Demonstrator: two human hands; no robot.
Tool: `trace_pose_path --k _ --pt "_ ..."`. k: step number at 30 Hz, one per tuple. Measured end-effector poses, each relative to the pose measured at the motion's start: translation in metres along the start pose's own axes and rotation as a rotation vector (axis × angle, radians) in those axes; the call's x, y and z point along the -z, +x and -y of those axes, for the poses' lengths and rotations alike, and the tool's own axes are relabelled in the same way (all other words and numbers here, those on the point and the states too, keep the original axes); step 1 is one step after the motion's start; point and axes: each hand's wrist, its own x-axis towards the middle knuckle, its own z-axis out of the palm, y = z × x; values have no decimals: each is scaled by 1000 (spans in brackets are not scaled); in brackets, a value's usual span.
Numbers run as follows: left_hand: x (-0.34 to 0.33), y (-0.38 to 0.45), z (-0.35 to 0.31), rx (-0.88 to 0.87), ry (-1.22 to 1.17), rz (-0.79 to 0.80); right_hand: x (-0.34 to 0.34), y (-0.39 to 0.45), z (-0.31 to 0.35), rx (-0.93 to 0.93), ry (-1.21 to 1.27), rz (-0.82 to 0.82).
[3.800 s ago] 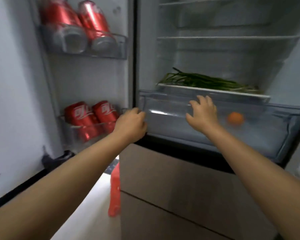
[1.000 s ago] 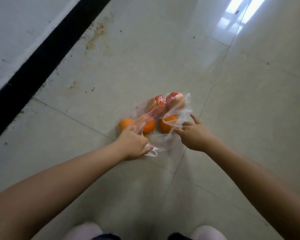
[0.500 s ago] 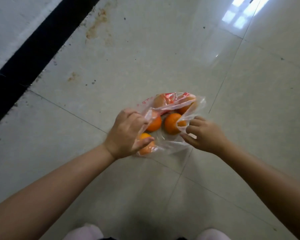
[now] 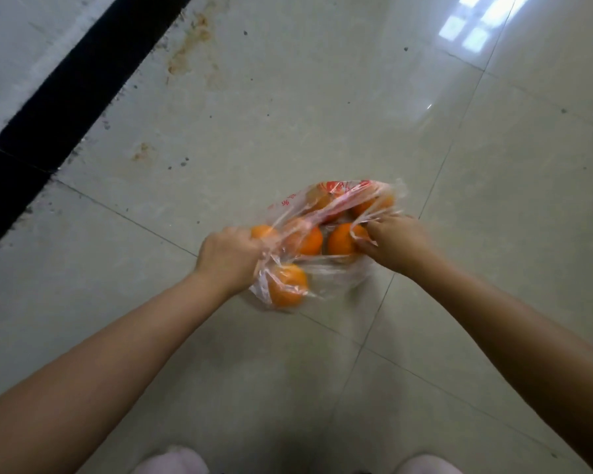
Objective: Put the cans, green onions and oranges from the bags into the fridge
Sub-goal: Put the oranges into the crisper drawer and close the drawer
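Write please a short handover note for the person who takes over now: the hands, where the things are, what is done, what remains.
Left hand: grips the plastic bag at its left edge.
Right hand: grips the bag's right edge, pulling the mouth open.
The bag lies on the tiled floor; the oranges are inside.
The fridge, cans and green onions are out of view, so their state is unknown.
Left: take the oranges out and put them into the fridge.

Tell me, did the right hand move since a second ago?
Yes. The right hand was beside the bag, fingers loose; now it grips the bag's right edge, beside the same floor seam, while the left hand grips the other edge.
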Motion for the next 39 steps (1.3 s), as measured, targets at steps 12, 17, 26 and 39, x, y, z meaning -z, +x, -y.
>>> trace_pose_path --k 12,17,26,39 --pt "13 11 -34 -560 -107 -201 19 -10 31 477 86 -105" --pt "14 22 -41 -189 -98 262 10 10 22 125 -60 115" --pt "18 -7 -48 57 -10 527 -8 13 32 -81 -28 191" --pt "5 -8 -68 154 -65 748 -4 -42 10 -108 620 112"
